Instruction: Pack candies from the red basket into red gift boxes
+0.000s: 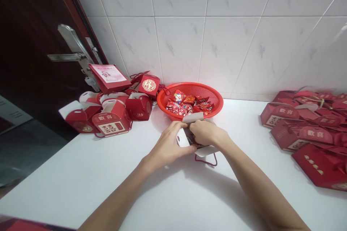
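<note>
In the head view, a small box with raised white flaps stands at the middle of the white table, a dark red cord at its near side. My left hand grips the box's left side, thumb at the front and fingers at the back. My right hand reaches down inside it with the fingers curled; what they hold, if anything, is hidden. Just behind, a red plastic basket holds several red-wrapped sweets.
Several open red boxes are grouped at the back left. Many more red boxes with cords line the right side. The white table meets a tiled wall; a dark door with a metal handle is at left.
</note>
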`<state>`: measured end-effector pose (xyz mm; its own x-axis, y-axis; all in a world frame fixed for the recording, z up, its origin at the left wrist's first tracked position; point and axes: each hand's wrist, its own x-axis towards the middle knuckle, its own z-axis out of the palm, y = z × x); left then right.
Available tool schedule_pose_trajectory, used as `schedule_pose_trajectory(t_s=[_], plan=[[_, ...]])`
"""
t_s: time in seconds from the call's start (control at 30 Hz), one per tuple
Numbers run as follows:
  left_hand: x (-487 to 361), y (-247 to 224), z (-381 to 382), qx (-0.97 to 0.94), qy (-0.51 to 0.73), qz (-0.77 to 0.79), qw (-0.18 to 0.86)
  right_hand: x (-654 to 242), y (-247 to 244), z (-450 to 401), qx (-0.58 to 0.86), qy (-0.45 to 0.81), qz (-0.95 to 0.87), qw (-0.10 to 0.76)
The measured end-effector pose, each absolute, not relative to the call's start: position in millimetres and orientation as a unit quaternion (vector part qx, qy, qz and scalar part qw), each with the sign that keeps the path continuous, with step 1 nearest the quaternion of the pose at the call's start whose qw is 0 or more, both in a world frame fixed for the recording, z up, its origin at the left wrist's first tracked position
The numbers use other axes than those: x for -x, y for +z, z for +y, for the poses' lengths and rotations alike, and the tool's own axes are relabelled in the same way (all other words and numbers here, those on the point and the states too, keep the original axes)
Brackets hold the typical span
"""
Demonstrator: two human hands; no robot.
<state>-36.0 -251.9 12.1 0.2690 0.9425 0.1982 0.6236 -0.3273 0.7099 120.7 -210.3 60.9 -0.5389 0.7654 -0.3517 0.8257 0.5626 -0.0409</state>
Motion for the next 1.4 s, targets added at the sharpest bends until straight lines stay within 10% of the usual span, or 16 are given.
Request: schedule_pose_trajectory(t_s=[1.07, 1.4], plan=[[36.2, 13.5, -251.5, -0.738, 0.283, 0.539, 0.29, -151.1, 73.7, -197.8, -0.304, -0.29, 0.9, 0.115], [37.8, 9.4, -250.7, -0.75, 0.293, 0.521, 0.285, -142.7, 65.3, -198.7, -0.451, -0.117, 0.884, 0.037]])
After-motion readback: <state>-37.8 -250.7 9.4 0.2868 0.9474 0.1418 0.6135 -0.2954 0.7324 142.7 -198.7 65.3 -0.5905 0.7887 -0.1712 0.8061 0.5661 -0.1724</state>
